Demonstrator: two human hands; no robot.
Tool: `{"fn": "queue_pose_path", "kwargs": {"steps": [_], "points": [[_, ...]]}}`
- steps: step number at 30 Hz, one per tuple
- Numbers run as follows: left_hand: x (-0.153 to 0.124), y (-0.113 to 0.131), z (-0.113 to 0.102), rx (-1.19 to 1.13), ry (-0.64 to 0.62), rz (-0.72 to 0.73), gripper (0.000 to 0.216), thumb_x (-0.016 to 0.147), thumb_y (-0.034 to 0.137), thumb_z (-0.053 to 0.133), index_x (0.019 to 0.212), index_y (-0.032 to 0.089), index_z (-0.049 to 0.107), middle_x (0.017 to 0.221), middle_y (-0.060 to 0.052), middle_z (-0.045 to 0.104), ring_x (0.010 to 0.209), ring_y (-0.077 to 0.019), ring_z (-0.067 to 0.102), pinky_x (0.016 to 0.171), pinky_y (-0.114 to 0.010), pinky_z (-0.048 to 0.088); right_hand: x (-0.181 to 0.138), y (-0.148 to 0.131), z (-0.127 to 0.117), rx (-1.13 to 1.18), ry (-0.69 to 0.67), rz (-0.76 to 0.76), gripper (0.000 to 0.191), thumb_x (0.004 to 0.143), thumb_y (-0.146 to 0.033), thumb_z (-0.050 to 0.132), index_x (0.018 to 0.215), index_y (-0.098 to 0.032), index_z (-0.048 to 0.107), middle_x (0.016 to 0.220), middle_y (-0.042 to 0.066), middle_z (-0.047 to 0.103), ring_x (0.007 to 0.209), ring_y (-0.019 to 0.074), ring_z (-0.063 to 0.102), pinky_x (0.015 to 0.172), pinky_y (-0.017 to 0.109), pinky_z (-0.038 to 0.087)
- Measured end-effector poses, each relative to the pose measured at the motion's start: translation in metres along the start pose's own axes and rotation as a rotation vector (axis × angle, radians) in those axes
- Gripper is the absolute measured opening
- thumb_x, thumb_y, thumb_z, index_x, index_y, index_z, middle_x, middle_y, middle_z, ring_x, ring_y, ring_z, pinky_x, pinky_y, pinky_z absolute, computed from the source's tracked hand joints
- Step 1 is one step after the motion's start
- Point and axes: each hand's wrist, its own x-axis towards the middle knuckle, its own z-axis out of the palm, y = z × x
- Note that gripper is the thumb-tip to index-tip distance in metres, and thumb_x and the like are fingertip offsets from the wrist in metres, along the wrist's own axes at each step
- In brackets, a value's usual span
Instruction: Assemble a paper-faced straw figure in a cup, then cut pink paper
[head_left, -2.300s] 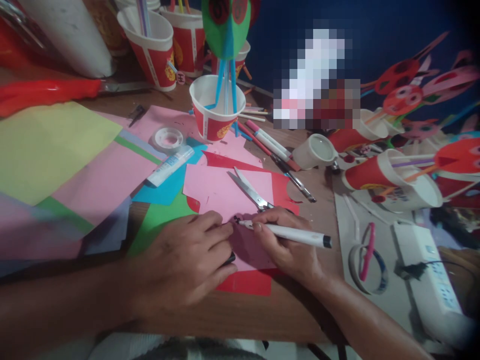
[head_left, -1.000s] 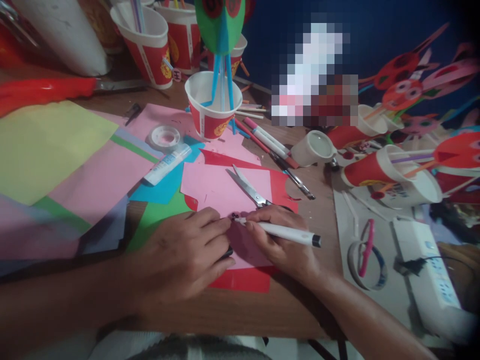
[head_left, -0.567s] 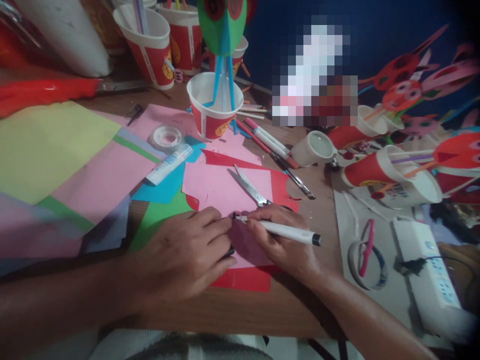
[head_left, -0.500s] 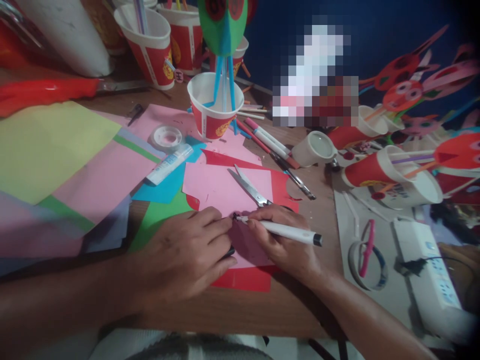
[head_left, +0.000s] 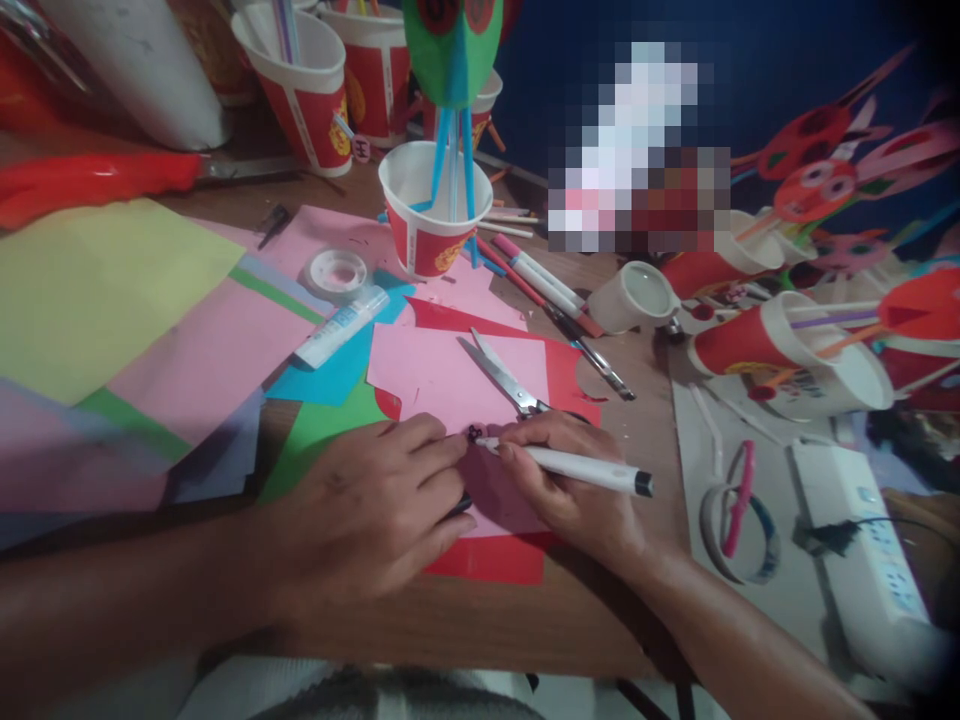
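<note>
In my right hand (head_left: 574,480) is a white marker pen (head_left: 592,468) with a black end, its tip pointing left. The tip meets a small pink paper piece (head_left: 478,430) with black marks. My left hand (head_left: 394,485) pinches that piece at its fingertips, and a black object (head_left: 460,505), which looks like a pen cap, pokes out under the fingers. Beneath both hands lies a pink paper sheet (head_left: 427,365) over red paper (head_left: 487,558). Open-bladed scissors (head_left: 504,378) rest on the pink sheet just beyond my right hand, their handles partly hidden.
Coloured paper (head_left: 112,290) covers the left side, near a glue tube (head_left: 341,328) and a tape roll (head_left: 337,272). A paper cup (head_left: 431,245) holds a green figure (head_left: 454,65). Markers (head_left: 544,280) lie behind. At right are more cups (head_left: 739,345) and a power strip (head_left: 855,520).
The view has shifted slightly. Both hands keep nearly the same pose, and the marker tip stays at the small paper piece, where the black marks show a little more.
</note>
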Motion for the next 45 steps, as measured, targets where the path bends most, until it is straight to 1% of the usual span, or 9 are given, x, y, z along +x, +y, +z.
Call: {"fn": "queue_pose_path", "kwargs": {"steps": [9,14,17,22,25,28,31,39,45], "points": [[-0.002,-0.002,0.001,0.015,0.042,0.033,0.017,0.087,0.023,0.05,0.08,0.014,0.063,0.087,-0.009,0.068,0.089,-0.0241,0.059,0.077,-0.039,0.05,-0.001,0.002,0.001,0.072,0.013,0.031,0.004,0.083,-0.017,0.06,0.08,-0.018,0.064,0.071,0.0,0.069,0.063,0.0118,0.063,0.063,0.024,0.046],[-0.002,-0.004,0.003,0.023,0.054,0.06,0.018,0.087,0.022,0.05,0.077,0.014,0.062,0.088,-0.01,0.068,0.088,-0.0245,0.059,0.077,-0.039,0.05,-0.005,0.003,0.0,0.186,0.075,0.211,0.002,0.084,-0.021,0.061,0.084,-0.021,0.063,0.073,-0.001,0.067,0.06,0.0107,0.061,0.056,0.023,0.047],[-0.002,-0.004,0.002,0.022,0.044,0.058,0.018,0.087,0.022,0.051,0.078,0.013,0.063,0.093,-0.012,0.068,0.089,-0.0245,0.059,0.077,-0.039,0.05,-0.009,0.007,0.001,0.297,0.107,0.327,0.007,0.086,-0.026,0.059,0.093,-0.023,0.061,0.077,0.0,0.067,0.058,0.0112,0.06,0.053,0.024,0.047],[-0.002,-0.002,-0.001,0.022,0.022,0.039,0.019,0.087,0.022,0.051,0.077,0.014,0.064,0.095,-0.012,0.069,0.09,-0.0234,0.06,0.08,-0.039,0.05,-0.011,0.009,0.002,0.366,0.129,0.388,0.012,0.088,-0.029,0.056,0.098,-0.024,0.059,0.08,0.002,0.066,0.064,0.0139,0.061,0.054,0.025,0.048],[-0.001,-0.001,0.0,0.043,0.06,0.037,0.017,0.087,0.022,0.052,0.079,0.014,0.065,0.096,-0.012,0.069,0.091,-0.0237,0.06,0.08,-0.038,0.05,-0.008,0.004,-0.001,0.312,0.111,0.376,0.009,0.085,-0.026,0.058,0.093,-0.022,0.059,0.074,0.0,0.065,0.059,0.0127,0.059,0.051,0.024,0.046],[0.0,-0.001,-0.001,0.049,0.08,0.042,0.016,0.086,0.021,0.052,0.079,0.015,0.065,0.091,-0.01,0.069,0.091,-0.023,0.061,0.081,-0.038,0.051,-0.004,-0.001,-0.003,0.211,0.069,0.296,0.002,0.081,-0.022,0.06,0.082,-0.02,0.06,0.065,-0.001,0.063,0.051,0.0111,0.055,0.048,0.023,0.044],[0.001,0.0,-0.002,0.036,0.087,0.048,0.017,0.087,0.021,0.051,0.079,0.015,0.065,0.086,-0.009,0.069,0.089,-0.0224,0.061,0.081,-0.038,0.051,-0.001,-0.003,-0.003,0.149,0.053,0.224,0.004,0.08,-0.021,0.06,0.076,-0.019,0.061,0.062,-0.001,0.063,0.048,0.0103,0.054,0.047,0.022,0.043],[0.001,0.001,-0.001,0.048,0.087,0.038,0.018,0.087,0.021,0.05,0.079,0.014,0.065,0.087,-0.01,0.069,0.088,-0.0234,0.062,0.079,-0.039,0.052,0.0,-0.004,-0.001,0.121,0.036,0.167,0.006,0.08,-0.02,0.06,0.076,-0.019,0.062,0.067,0.001,0.067,0.054,0.0123,0.059,0.053,0.024,0.046],[0.001,0.001,-0.002,0.045,0.072,0.038,0.017,0.087,0.021,0.051,0.08,0.015,0.064,0.087,-0.009,0.069,0.089,-0.0234,0.062,0.081,-0.039,0.051,0.002,-0.004,-0.001,0.085,0.018,0.131,0.008,0.082,-0.019,0.058,0.075,-0.018,0.061,0.063,0.0,0.065,0.055,0.0123,0.059,0.055,0.025,0.046]]}}
